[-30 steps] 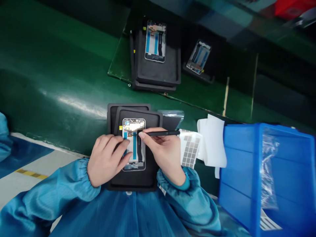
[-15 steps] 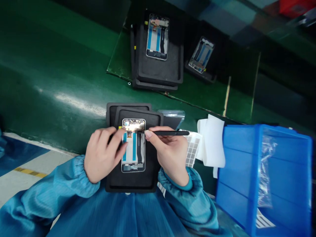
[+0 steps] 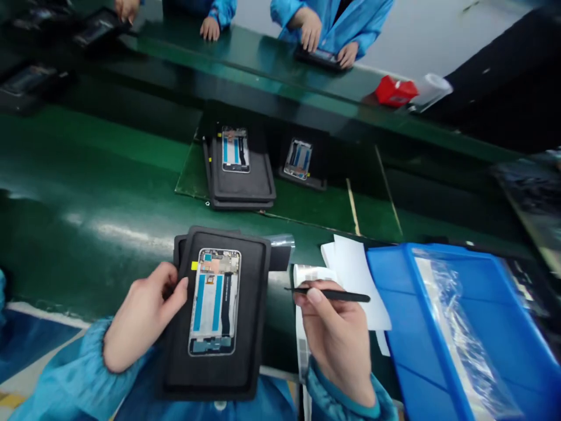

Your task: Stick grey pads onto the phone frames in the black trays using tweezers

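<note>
An opened phone [image 3: 214, 304], with blue strips, a black flex cable and exposed boards, lies in a black tray [image 3: 249, 365] close to my body. My left hand [image 3: 144, 310] pinches the left edge of this tray between thumb and curled fingers; the fingertips are partly hidden. Off to the right of the tray, my right hand [image 3: 335, 330] holds black tweezers [image 3: 350, 295], their tip pointing left. A yellow tab [image 3: 194, 265] sticks out beside the phone's upper left corner. Another dark tray [image 3: 179, 248] shows partly behind the held one.
Stacked trays with an opened phone [image 3: 235, 151] stand farther back, with another opened phone [image 3: 298, 159] to their right. White sheets [image 3: 357, 280] and a blue bin [image 3: 390, 292] with clear plastic are at right. Co-workers' hands [image 3: 310, 29] appear across the green bench.
My right hand has drawn away from the phone to the right, still holding the tweezers. My left hand has gone from the phone to the tray's left edge. The view has tipped up.
</note>
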Demonstrator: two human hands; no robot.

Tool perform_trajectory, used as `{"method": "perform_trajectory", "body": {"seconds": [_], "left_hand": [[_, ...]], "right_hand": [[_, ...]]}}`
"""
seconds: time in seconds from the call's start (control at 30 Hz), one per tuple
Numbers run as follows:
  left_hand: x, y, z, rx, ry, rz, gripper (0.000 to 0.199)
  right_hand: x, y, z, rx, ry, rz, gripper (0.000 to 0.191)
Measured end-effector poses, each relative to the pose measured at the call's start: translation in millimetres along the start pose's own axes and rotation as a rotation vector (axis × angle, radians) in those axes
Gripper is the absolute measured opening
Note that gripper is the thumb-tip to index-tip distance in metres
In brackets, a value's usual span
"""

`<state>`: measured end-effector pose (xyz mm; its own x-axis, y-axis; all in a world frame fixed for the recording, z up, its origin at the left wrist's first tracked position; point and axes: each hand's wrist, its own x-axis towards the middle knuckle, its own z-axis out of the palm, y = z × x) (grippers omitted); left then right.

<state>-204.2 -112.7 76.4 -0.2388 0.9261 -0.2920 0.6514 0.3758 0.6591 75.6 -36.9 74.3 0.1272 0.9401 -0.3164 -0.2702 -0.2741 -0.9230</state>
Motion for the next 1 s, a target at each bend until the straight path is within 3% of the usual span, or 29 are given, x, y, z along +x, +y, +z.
{"method": "perform_trajectory", "body": {"seconds": [0.1, 0.17, 0.23, 0.33, 0.37, 0.47, 0.53, 0.7, 0.83, 0.9, 1.0], "left_hand": [[26, 6, -30.4, -0.291, 0.049, -0.085, 0.029], [55, 16, -51.4, -0.414, 0.142, -0.145, 0.028], [95, 30, -70.8, -0.467, 0.324, -0.155, 0.026], [174, 60, -93.5, -0.564, 0.660, -0.170, 0.024], [203, 71, -98.8, -0.577, 0.685, -0.171, 0.024], [285, 104, -104.9, -0.606, 0.606, -0.181, 0.024], [332, 123, -99.0, -0.626, 0.544, -0.210, 0.029], [407, 153, -57.1, -0.634, 0.371, -0.158, 0.040], [423, 167, -40.0, -0.599, 0.222, -0.115, 0.039], [417, 170, -50.0, -0.567, 0.127, -0.141, 0.039], [394, 165, -82.2, -0.504, -0.008, -0.217, 0.025]], "right_hand": [[4, -13, -13, 0.027, 0.056, -0.012, 0.025], [8, -18, -18, 0.031, 0.080, 0.000, 0.026], [11, -20, -20, 0.032, 0.090, 0.015, 0.027], [17, -20, -24, 0.023, 0.096, 0.016, 0.028], [19, -19, -26, 0.014, 0.096, 0.017, 0.028], [26, -18, -31, -0.026, 0.101, 0.032, 0.029], [29, -18, -35, -0.057, 0.112, 0.053, 0.029], [37, -15, -49, -0.089, 0.160, 0.107, 0.028], [41, -12, -55, -0.099, 0.164, 0.124, 0.025], [41, -12, -52, -0.089, 0.172, 0.101, 0.024], [39, -13, -44, -0.083, 0.167, 0.042, 0.024]]}}
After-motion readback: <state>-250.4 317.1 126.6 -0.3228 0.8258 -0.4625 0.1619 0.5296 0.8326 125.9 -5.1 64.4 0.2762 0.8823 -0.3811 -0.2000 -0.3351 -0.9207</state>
